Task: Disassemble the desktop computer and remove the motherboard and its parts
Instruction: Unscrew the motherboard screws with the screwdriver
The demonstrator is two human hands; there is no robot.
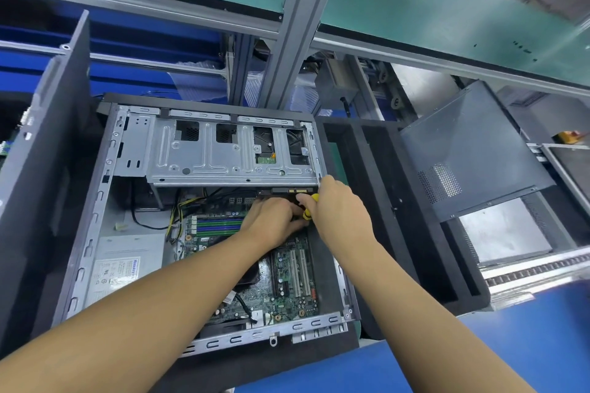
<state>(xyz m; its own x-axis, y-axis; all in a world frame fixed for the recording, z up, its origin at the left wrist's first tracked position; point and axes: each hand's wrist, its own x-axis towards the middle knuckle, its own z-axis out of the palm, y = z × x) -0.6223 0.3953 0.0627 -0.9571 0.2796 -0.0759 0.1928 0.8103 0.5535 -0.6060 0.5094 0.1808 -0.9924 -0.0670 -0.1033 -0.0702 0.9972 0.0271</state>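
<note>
Head view: open grey case (91, 233), side up on black foam (376, 201), exposes a green motherboard (287, 284) where the right hand (338, 207) grips a yellow screwdriver (307, 215) and the left hand (271, 220) curls beside it, hold indeterminate; blue bench (526, 344), green shelf (415, 0) above.

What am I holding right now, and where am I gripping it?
The right hand grips a yellow screwdriver by its handle; what the left hand holds cannot be told.

print on the power supply label (118, 274) is too blurred to read.
</note>
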